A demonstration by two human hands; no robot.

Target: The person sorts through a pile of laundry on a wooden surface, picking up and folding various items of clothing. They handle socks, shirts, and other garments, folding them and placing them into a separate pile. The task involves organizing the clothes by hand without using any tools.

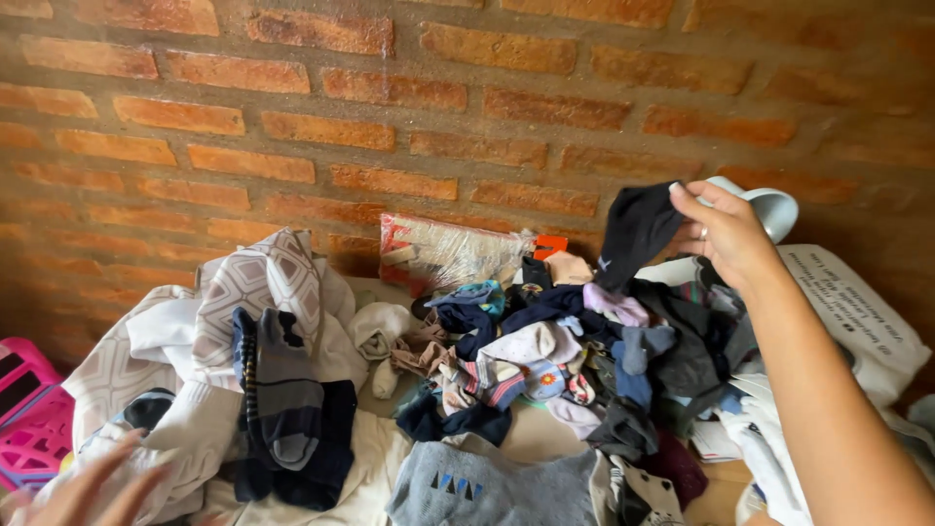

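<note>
Right hand (pixel 726 234) is up at the far right, pinching a dark sock (pixel 635 234) by its top edge so it dangles just above the big mixed pile of socks (pixel 555 360). Left hand (pixel 83 492) is down at the near left corner, fingers spread and holding nothing, blurry, right by the folded white patterned cloth (pixel 224 321).

What I'd worry about: that grip on the sock looks like a light fingertip pinch, so it could slip and drop straight back into the heap, where it'd vanish among all the other dark ones. The pale cup-shaped thing (pixel 769 209) sits right behind the raised hand near the brick wall (pixel 467 97), so a careless swing could knock it. The striped grey sock (pixel 282 390) draped at the left looks ready to slide off too.
</note>
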